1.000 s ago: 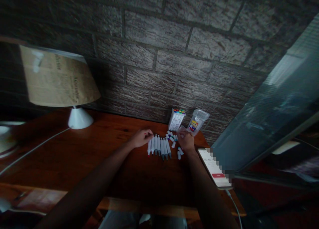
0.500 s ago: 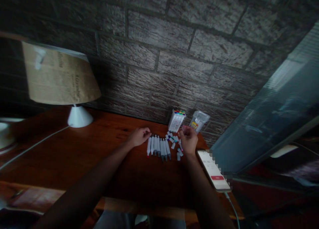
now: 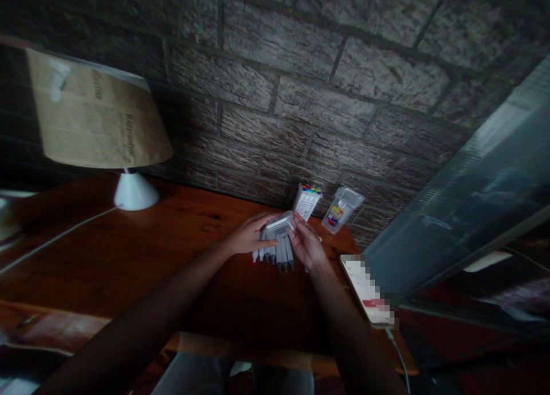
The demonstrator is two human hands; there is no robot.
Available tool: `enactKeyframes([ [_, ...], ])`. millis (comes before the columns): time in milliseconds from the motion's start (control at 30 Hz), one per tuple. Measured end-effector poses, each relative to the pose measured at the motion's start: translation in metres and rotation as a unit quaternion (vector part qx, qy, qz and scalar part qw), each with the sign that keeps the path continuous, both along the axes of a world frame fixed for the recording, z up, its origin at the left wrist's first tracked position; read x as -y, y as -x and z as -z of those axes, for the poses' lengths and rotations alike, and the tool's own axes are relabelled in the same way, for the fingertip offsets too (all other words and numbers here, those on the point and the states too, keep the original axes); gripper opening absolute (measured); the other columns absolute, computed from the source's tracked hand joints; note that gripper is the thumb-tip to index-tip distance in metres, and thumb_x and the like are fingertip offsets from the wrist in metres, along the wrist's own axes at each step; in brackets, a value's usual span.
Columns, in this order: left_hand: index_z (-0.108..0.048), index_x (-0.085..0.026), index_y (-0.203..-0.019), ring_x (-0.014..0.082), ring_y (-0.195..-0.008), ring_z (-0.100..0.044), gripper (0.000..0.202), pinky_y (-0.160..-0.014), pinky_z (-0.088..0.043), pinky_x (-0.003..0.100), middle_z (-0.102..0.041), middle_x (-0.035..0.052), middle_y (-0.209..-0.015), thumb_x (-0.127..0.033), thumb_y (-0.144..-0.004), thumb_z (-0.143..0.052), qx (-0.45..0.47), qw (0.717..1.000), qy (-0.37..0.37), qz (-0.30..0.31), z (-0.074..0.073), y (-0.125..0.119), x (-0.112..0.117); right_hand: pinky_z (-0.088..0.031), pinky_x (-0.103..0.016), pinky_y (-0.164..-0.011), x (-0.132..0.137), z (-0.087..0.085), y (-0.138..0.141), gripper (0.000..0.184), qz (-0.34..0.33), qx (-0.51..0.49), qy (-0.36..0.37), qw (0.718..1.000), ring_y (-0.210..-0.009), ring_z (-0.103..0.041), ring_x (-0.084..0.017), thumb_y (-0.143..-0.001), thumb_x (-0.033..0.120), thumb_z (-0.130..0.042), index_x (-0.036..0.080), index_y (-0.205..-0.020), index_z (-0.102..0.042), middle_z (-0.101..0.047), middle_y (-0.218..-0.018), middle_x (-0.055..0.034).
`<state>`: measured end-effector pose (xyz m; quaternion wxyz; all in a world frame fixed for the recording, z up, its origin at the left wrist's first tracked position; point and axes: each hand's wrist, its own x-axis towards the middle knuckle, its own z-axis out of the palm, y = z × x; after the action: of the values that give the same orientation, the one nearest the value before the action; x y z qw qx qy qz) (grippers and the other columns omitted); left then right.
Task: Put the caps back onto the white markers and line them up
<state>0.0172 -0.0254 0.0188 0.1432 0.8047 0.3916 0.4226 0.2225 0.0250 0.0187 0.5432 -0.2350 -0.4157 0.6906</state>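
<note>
A clear plastic box lid (image 3: 280, 225) is held between my two hands, above a row of grey-white markers (image 3: 281, 254). My left hand (image 3: 248, 237) is closed around its left side, with the thumb along the near edge. On the other side, the fingers of my right hand (image 3: 307, 247) grip the right edge. The markers lie side by side, tips toward me, one with a red tip (image 3: 254, 262). Their far ends are covered by the lid and my left hand. My right hand and the lid hide most of the loose caps.
Behind my hands stands a white box of coloured markers (image 3: 307, 201). Right of it is a clear container (image 3: 342, 210) with a yellow label. A phone (image 3: 367, 289) with a cable lies at the table's right edge. A lamp (image 3: 135, 191) stands at left, before the brick wall (image 3: 240, 68).
My right hand has moved left from beside the clear container, and the clear lid now shows over the markers. My left hand has moved slightly right and closed on the lid's left side.
</note>
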Motion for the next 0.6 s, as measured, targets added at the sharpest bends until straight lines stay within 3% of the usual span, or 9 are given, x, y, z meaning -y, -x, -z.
enactKeyframes([
  [133, -0.054, -0.019, -0.145, 0.0251, -0.131, -0.060, 0.059, -0.114, -0.045, 0.039, -0.063, 0.0150, -0.143, -0.042, -0.092, -0.068, 0.025, 1.000, -0.009, -0.006, 0.003, -0.002, 0.000, -0.061, -0.017, -0.075, 0.003, -0.003, 0.002, 0.027, -0.009, -0.023, 0.058, 0.998, -0.082, -0.073, -0.009, -0.071, 0.017, -0.083, 0.023, -0.096, -0.076, -0.079, -0.099, 0.0004],
  [233, -0.057, -0.018, -0.141, 0.0237, -0.125, -0.064, 0.051, -0.109, -0.049, 0.037, -0.066, 0.0143, -0.138, -0.039, -0.096, -0.062, 0.037, 0.999, -0.016, -0.015, 0.004, -0.001, -0.001, -0.061, -0.022, -0.070, 0.004, -0.005, 0.003, 0.029, -0.013, 0.006, 0.061, 0.998, -0.073, -0.071, -0.011, -0.072, 0.022, -0.083, 0.024, -0.099, -0.075, -0.079, -0.092, 0.0007],
  [400, -0.066, -0.018, -0.123, 0.0226, -0.112, -0.068, 0.034, -0.100, -0.053, 0.034, -0.074, 0.0104, -0.120, -0.031, -0.093, -0.059, 0.050, 0.996, 0.014, -0.074, -0.004, 0.002, 0.002, -0.051, -0.020, -0.052, 0.012, -0.007, 0.008, 0.041, 0.001, 0.093, 0.037, 0.995, -0.058, -0.064, -0.011, -0.066, 0.043, -0.088, 0.023, -0.098, -0.071, -0.073, -0.075, 0.0026],
  [600, -0.070, -0.017, -0.108, 0.0200, -0.094, -0.071, 0.031, -0.088, -0.054, 0.029, -0.077, 0.0078, -0.102, -0.041, -0.096, -0.055, 0.048, 0.994, 0.018, -0.101, -0.010, 0.004, 0.005, -0.044, -0.023, -0.047, 0.020, -0.008, 0.014, 0.057, 0.018, 0.164, -0.041, 0.985, -0.053, -0.058, -0.010, -0.065, 0.072, -0.080, 0.020, -0.083, -0.068, -0.069, -0.072, 0.0003],
])
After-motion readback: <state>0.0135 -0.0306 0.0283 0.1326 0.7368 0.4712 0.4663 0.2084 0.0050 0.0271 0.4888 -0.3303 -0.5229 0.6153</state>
